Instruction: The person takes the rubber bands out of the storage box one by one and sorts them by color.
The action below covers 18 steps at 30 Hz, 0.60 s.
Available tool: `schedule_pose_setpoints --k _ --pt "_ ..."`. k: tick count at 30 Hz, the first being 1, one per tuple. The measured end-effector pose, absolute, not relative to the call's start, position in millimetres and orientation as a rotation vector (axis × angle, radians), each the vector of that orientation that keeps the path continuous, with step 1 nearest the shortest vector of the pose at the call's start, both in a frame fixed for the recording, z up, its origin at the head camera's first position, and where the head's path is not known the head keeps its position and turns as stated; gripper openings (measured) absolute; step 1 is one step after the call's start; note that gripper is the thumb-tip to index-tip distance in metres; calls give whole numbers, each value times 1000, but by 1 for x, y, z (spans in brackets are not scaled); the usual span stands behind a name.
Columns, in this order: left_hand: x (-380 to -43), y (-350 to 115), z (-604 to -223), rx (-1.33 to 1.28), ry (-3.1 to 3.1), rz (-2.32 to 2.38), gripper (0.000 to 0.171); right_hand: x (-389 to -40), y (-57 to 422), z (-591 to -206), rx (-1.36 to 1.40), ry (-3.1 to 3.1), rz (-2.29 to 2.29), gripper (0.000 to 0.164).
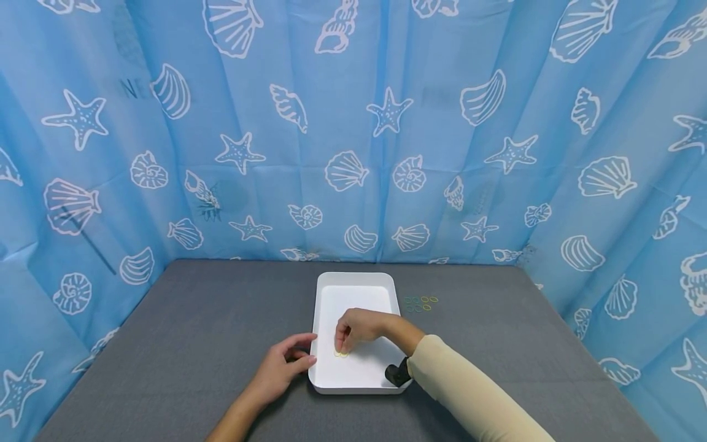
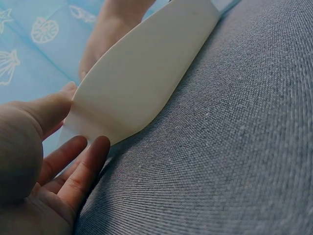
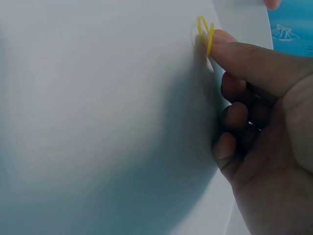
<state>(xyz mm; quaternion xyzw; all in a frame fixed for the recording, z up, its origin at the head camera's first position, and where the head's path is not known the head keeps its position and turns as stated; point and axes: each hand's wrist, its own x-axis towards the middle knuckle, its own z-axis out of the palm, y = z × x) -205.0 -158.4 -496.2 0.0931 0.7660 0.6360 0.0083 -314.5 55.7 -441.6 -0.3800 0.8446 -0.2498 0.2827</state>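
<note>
A white tray (image 1: 361,279) stands on the grey cloth, its long sides running away from me. My left hand (image 1: 282,368) grips the tray's left wall; in the left wrist view fingertips (image 2: 100,142) press the outer side while another digit reaches over the rim. Inside the tray my right hand (image 1: 359,328) points down and pinches a thin yellow rubber band (image 3: 210,41) between thumb and a mostly hidden finger. The band stands up from the tray floor as a narrow loop. A faint pale loop (image 1: 337,353) shows beside it.
Right of the tray, several small bands lie on the cloth: yellow bands (image 1: 425,299) and dark green bands (image 1: 413,304). A black wrist camera (image 1: 396,374) on the right arm hangs over the tray's near right corner. A blue shell-print curtain (image 1: 353,233) encloses the table.
</note>
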Motion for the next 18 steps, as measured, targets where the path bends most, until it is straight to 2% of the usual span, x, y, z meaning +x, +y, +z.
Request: schedule_pose_setpoints --k 18 --pt "-205 -158 -497 286 2394 1994 43 -324 81 -426 -1047 2373 -875 8"
